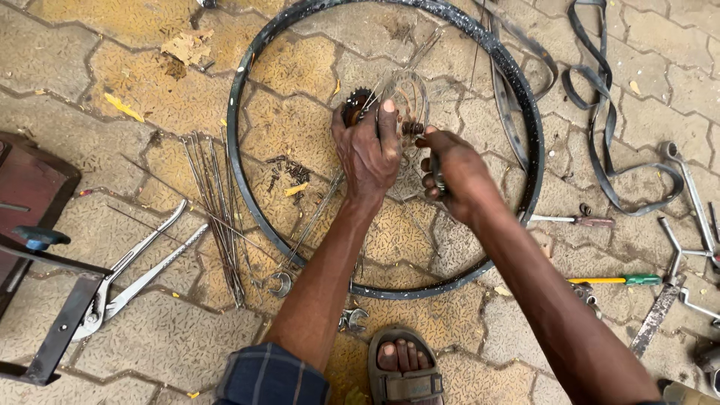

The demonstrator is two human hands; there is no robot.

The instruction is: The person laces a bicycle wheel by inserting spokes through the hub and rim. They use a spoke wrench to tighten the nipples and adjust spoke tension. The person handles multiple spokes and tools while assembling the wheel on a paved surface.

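Observation:
A black bicycle wheel rim (240,172) lies flat on the paving. At its middle sits a hub with a rusty sprocket (355,102) and thin spokes fanning out. My left hand (369,154) grips the hub from above, thumb up against the spokes. My right hand (450,169) is closed beside the hub on the right, holding a small dark tool or spoke end; I cannot tell which. A bundle of loose spokes (217,214) lies left of the rim.
Large pliers (139,270) and a dark metal stand (52,300) lie at the left. A rubber rim strip (600,105), a green-handled screwdriver (622,280), another screwdriver (574,220) and metal parts (690,217) are at the right. A sandalled foot (403,364) is at the bottom.

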